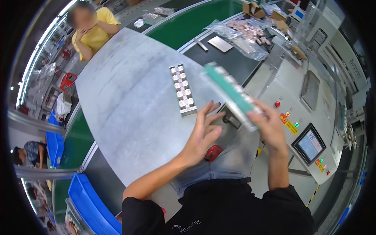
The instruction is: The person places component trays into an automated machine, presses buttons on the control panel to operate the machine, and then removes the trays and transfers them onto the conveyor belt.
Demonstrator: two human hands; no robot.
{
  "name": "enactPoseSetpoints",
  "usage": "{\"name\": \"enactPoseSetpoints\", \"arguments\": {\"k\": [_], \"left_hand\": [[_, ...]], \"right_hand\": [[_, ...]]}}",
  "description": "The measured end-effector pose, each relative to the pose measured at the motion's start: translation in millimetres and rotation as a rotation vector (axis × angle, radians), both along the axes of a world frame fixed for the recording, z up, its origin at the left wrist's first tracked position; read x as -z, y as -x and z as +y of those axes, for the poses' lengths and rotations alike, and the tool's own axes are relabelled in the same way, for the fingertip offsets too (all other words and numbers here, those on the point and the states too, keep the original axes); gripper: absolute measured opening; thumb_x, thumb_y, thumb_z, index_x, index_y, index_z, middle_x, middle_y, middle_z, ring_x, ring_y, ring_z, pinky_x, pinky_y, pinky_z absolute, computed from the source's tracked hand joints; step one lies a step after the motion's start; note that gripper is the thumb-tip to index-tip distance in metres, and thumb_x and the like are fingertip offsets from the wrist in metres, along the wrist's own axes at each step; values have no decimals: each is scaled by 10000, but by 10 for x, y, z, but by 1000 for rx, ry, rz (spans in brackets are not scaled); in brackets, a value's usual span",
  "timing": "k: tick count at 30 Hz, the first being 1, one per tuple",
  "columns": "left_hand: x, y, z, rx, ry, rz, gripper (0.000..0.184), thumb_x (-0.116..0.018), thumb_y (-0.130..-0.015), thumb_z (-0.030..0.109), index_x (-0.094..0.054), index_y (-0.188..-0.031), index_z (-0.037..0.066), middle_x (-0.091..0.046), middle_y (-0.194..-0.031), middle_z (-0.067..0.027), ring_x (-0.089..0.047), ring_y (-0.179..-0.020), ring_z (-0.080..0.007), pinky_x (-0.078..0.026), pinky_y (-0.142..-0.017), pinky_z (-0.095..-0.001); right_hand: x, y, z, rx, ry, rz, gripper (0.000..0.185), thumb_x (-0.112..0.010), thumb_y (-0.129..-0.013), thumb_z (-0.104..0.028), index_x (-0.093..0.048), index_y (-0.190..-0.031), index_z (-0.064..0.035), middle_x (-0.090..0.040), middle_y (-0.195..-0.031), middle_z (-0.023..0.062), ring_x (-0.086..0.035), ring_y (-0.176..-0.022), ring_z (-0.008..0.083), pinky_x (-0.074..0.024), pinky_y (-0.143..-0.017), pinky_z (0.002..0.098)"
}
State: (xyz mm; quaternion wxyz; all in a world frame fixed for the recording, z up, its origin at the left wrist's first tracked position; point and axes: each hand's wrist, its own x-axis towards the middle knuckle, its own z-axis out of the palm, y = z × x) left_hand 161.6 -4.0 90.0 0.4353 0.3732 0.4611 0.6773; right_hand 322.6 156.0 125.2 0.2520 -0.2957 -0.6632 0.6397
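Letters "YB", large, on the lit screen (309, 144) at right of frame; smaller print around them too fine to read; yellow label (291, 127) just above the screen, dark print, words illegible; red-and-yellow label (283, 118) beside it, a triangle-like mark, wording unclear; second yellow label (320, 167) below the screen, also unreadable; tiny captions by the red button (277, 104) and green button (296, 124), not legible; dark characters on the grey cabinet (354, 68), upper right, too small; white script on the black shirt (235, 207), bottom centre, perhaps starting with V, rest unclear.
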Motion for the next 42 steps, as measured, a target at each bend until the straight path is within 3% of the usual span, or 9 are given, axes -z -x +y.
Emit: {"name": "enactPoseSetpoints", "arguments": {"k": [2,5,11,17,23,32,37,39,42], "left_hand": [[93,-80,-179,-193,7,-143,837,-652,-923,374,-206,-1537,21,-318,-1551,-179,-336,-1446,-342,-362,-1127,-471],[16,167,-690,-337,1,-368,860,-614,-869,490,-305,-1499,-8,-366,-1536,-137,-326,-1455,-303,-328,-1154,-474],[-85,869,-1511,-793,17,-784,531,-527,-972,444,-551,-1321,44,-679,-1151,-154,-660,-1071,-293,-513,-974,-423],[68,2042,-2629,-1022,-94,-543,449,-674,-897,246,-556,-1257,5,-667,-1077,-161,-671,-991,-259,-577,-827,-394],[136,3269,-3625,-1157,386,-98,377,-759,-850,225,-645,-1097,-36,-731,-960,-167,-735,-836,-243,-605,-748,-362],[737,4475,-4126,-1244,1037,229,465,-868,-678,262,-702,-970,-59,-718,-868,-137,-702,-713,-230,-568,-646,-362],[749,4570,-4276,-1159,1081,267,547,-870,-685,341,-699,-999,-74,-717,-911,-136,-704,-725,-227,-565,-659,-358],[1047,4960,-4606,-1224,1409,608,643,-854,-666,419,-697,-1017,-96,-718,-940,-156,-704,-776,-245,-557,-674,-362],[748,4758,-4479,-1128,1500,596,713,-824,-658,484,-697,-1032,-109,-713,-945,-165,-700,-811,-256,-541,-679,-365]], "right_hand": [[69,369,-329,-157,-103,33,609,-830,-824,-210,-594,-1320,53,-710,-1100,109,-617,-1028,116,-514,-883,285],[2,781,-833,-277,-527,39,741,-837,-786,-215,-510,-1396,49,-634,-1223,263,-651,-1069,393,-517,-944,412],[-83,1302,-1421,-700,-670,124,773,-809,-826,-250,-445,-1470,-23,-557,-1372,189,-507,-1269,344,-382,-1083,425],[-85,1476,-979,-386,-786,31,428,-738,-862,-149,-597,-1250,-39,-588,-1271,155,-535,-1222,338,-374,-1058,425],[71,1706,-636,-134,-968,-137,378,-682,-916,-169,-599,-1254,-22,-561,-1305,177,-510,-1251,350,-359,-1071,462],[436,2019,-859,-121,-1064,-451,684,-721,-905,-325,-454,-1428,26,-379,-1446,293,-424,-1284,451,-394,-1014,534],[512,2045,-899,-136,-1153,-513,790,-761,-862,-225,-361,-1488,43,-332,-1485,316,-409,-1291,468,-403,-1034,523],[543,2028,-839,-147,-1172,-507,818,-762,-837,-126,-325,-1508,39,-315,-1496,324,-410,-1285,477,-403,-1047,510],[616,1894,-667,-139,-1112,-467,824,-737,-834,-65,-297,-1526,27,-311,-1499,325,-417,-1277,476,-394,-1065,493]]}}
